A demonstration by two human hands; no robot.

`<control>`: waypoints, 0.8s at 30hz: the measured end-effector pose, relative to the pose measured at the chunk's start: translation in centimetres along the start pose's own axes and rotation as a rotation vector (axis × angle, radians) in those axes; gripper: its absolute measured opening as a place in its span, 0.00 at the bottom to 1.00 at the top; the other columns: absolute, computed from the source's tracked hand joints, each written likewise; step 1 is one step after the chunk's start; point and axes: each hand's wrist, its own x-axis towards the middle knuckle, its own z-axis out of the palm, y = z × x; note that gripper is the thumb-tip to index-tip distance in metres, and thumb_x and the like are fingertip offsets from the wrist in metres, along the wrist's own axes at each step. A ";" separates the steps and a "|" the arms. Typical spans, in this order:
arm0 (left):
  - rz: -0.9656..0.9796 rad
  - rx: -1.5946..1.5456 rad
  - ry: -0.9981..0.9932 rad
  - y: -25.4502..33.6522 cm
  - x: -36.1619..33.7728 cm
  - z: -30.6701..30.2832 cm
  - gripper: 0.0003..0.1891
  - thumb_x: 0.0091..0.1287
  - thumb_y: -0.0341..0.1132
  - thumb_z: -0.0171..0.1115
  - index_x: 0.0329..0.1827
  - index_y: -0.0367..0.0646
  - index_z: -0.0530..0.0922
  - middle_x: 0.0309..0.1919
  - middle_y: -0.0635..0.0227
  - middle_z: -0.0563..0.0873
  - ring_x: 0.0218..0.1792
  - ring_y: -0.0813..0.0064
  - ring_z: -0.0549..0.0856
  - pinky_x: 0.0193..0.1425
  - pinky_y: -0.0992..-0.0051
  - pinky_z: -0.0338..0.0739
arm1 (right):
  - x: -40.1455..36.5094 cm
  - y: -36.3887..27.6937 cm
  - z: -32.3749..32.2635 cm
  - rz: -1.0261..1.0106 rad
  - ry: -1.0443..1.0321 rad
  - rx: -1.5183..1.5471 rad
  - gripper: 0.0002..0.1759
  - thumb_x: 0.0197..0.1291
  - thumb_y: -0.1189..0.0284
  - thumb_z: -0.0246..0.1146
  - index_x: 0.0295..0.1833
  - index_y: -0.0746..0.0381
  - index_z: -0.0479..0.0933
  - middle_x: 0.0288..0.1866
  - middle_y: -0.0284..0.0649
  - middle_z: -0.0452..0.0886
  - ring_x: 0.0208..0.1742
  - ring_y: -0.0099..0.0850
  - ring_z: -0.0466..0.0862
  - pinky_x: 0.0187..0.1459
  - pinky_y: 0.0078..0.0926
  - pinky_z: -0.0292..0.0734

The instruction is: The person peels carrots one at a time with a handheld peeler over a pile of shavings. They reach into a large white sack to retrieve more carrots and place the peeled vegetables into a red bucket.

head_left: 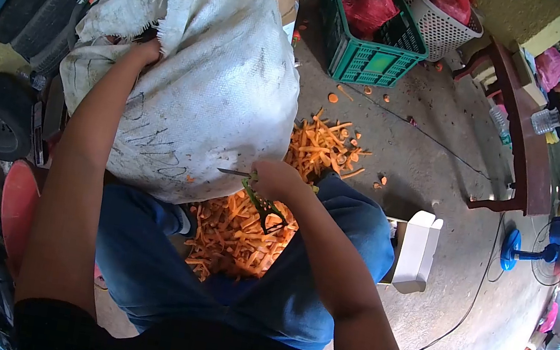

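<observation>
My left hand (pixel 145 52) is at the open mouth of a big white woven sack (pixel 214 84), its fingers hidden among the folds. The sack stands full and bulging in front of me, with dark handwriting on its side. Beside the sack's lower right, my right hand (pixel 276 178) is closed round a knife (pixel 233 172), its short blade pointing left. A green and black openwork tool (pixel 264 208) hangs under the same hand; its kind does not show clearly. Between my legs lies a heap of orange carrot peels and trimmings (pixel 238 231), and a second carrot pile (pixel 325 145) spreads right of the sack.
A green crate (pixel 374 64) and a white basket (pixel 441 25), both with red plastic bags, stand at the back. To the right are an open white box (pixel 418 252), a wooden table (pixel 521 133) and a blue fan (pixel 524 250). A red basin (pixel 18 207) sits left.
</observation>
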 end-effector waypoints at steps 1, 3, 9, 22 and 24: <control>0.008 -0.059 0.044 -0.2 0.1 0.2 0.19 0.53 0.37 0.51 0.48 0.39 0.70 0.44 0.58 0.75 0.42 0.66 0.75 0.46 0.73 0.68 | 0.0 0.0 0.0 0.001 0.007 0.014 0.14 0.46 0.65 0.55 0.38 0.61 0.71 0.35 0.45 0.75 0.40 0.41 0.75 0.40 0.35 0.69; 0.023 -0.170 0.123 -0.6 0.2 0.7 0.20 0.53 0.38 0.52 0.48 0.39 0.69 0.43 0.59 0.75 0.41 0.68 0.75 0.46 0.74 0.68 | 0.0 -0.2 -0.1 0.020 0.000 0.014 0.14 0.46 0.64 0.55 0.38 0.61 0.71 0.35 0.45 0.75 0.40 0.41 0.75 0.40 0.35 0.69; 0.083 -0.582 0.337 -1.2 0.4 -0.4 0.22 0.54 0.41 0.55 0.50 0.39 0.66 0.40 0.63 0.75 0.40 0.72 0.75 0.45 0.76 0.67 | 0.3 0.3 0.0 0.010 0.024 0.026 0.16 0.45 0.64 0.56 0.38 0.61 0.71 0.36 0.46 0.75 0.40 0.41 0.74 0.41 0.34 0.68; 0.156 -2.425 -0.208 1.3 -18.9 -7.9 0.22 0.59 0.50 0.47 0.45 0.39 0.68 0.36 0.61 0.74 0.37 0.71 0.75 0.45 0.68 0.70 | -0.7 -0.6 -0.8 -0.080 0.061 -0.005 0.18 0.46 0.63 0.56 0.41 0.64 0.70 0.36 0.49 0.75 0.40 0.43 0.74 0.41 0.34 0.68; 0.116 -2.592 -0.468 3.0 -21.8 -5.8 0.23 0.59 0.50 0.46 0.44 0.38 0.68 0.35 0.59 0.73 0.36 0.70 0.74 0.42 0.70 0.71 | -0.9 -1.0 -0.9 -0.078 0.072 -0.028 0.18 0.47 0.64 0.57 0.42 0.64 0.70 0.36 0.49 0.75 0.40 0.44 0.74 0.41 0.34 0.68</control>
